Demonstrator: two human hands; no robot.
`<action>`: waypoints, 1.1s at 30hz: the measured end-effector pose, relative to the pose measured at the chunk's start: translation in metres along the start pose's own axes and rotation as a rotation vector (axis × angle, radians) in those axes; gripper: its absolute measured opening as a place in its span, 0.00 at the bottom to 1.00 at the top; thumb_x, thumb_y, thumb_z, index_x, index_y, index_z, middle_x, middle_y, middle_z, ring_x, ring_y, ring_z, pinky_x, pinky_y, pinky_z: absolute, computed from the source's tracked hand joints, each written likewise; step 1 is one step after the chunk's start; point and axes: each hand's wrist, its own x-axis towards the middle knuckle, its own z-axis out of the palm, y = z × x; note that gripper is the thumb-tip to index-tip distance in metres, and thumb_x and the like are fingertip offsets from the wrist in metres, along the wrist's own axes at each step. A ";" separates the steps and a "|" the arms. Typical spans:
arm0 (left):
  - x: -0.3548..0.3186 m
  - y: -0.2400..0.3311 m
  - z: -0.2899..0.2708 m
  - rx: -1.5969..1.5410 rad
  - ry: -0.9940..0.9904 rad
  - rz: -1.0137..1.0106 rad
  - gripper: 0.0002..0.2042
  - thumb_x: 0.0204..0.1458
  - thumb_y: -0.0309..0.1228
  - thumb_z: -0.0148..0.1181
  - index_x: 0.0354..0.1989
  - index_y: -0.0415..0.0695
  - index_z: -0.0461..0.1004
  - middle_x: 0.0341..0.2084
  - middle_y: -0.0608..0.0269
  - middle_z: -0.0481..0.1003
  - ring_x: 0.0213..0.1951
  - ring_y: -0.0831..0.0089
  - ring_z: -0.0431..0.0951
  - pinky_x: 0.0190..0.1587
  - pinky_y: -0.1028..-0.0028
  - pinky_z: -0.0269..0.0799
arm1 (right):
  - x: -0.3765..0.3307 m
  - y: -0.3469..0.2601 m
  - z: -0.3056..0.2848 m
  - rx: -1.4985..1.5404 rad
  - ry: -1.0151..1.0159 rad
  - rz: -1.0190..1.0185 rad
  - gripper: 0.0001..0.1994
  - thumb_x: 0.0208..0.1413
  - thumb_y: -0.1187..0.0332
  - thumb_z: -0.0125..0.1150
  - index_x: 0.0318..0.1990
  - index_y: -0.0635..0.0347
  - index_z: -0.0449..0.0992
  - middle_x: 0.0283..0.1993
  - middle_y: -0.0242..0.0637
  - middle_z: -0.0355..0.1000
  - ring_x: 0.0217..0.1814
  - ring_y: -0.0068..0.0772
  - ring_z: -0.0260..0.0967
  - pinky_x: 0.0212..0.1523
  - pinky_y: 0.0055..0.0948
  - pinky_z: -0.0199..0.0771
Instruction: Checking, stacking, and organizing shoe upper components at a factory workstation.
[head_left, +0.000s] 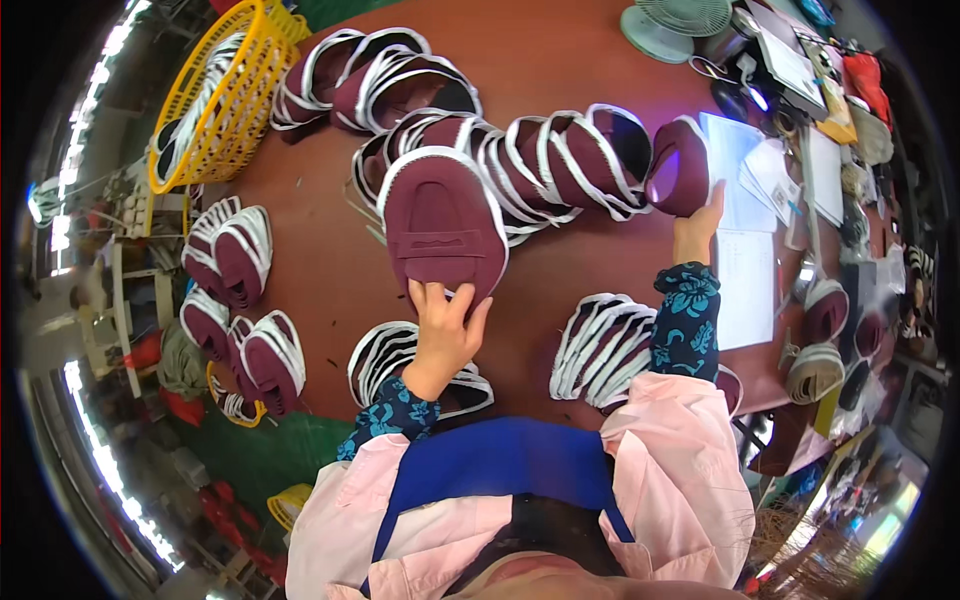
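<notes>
A maroon shoe upper [445,215] with a white edge is raised over the table in the middle, toe end away from me. My left hand [445,330] is closed on its near end, fingers inside the opening and thumb at the right side. Farther right, my right hand [698,232] grips a second maroon upper [680,165], tilted on its side, with purple light falling on it. That hand partly hides behind the upper. Between and beyond the hands lies a long row of nested maroon uppers [560,165] with white edges.
Near me stand two stacks of uppers, one by my left wrist [385,360] and one by my right forearm [600,350]. More uppers [240,255] sit at the left edge. A yellow basket [225,125] stands far left; papers [745,285] and a green fan [655,35] are right.
</notes>
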 end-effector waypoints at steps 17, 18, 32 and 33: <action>0.003 0.023 0.013 -0.043 -0.004 0.058 0.13 0.48 0.28 0.69 0.38 0.37 0.74 0.39 0.44 0.65 0.46 0.42 0.63 0.49 0.51 0.59 | -0.105 -0.072 -0.041 0.252 -0.437 0.068 0.31 0.63 0.34 0.39 0.28 0.52 0.72 0.12 0.26 0.44 0.15 0.26 0.39 0.34 0.32 0.60; 0.001 0.023 0.012 -0.048 0.006 0.067 0.13 0.47 0.28 0.70 0.38 0.37 0.73 0.39 0.45 0.65 0.46 0.43 0.63 0.49 0.51 0.59 | -0.107 -0.068 -0.044 0.342 -0.585 0.107 0.31 0.63 0.34 0.38 0.28 0.51 0.72 0.11 0.25 0.45 0.15 0.25 0.38 0.33 0.32 0.58; -0.013 0.034 -0.008 -0.033 0.053 0.031 0.12 0.47 0.28 0.69 0.36 0.38 0.73 0.40 0.45 0.66 0.45 0.44 0.64 0.49 0.53 0.60 | -0.163 -0.064 -0.019 0.263 -0.408 0.170 0.29 0.65 0.36 0.41 0.17 0.44 0.62 0.11 0.22 0.45 0.13 0.21 0.36 0.21 0.26 0.41; -0.014 0.035 -0.010 -0.043 0.047 0.029 0.12 0.47 0.28 0.69 0.36 0.37 0.73 0.40 0.45 0.66 0.45 0.44 0.64 0.49 0.53 0.60 | -0.166 -0.063 -0.018 0.270 -0.469 0.156 0.29 0.65 0.36 0.41 0.17 0.44 0.62 0.11 0.22 0.45 0.13 0.21 0.36 0.21 0.25 0.41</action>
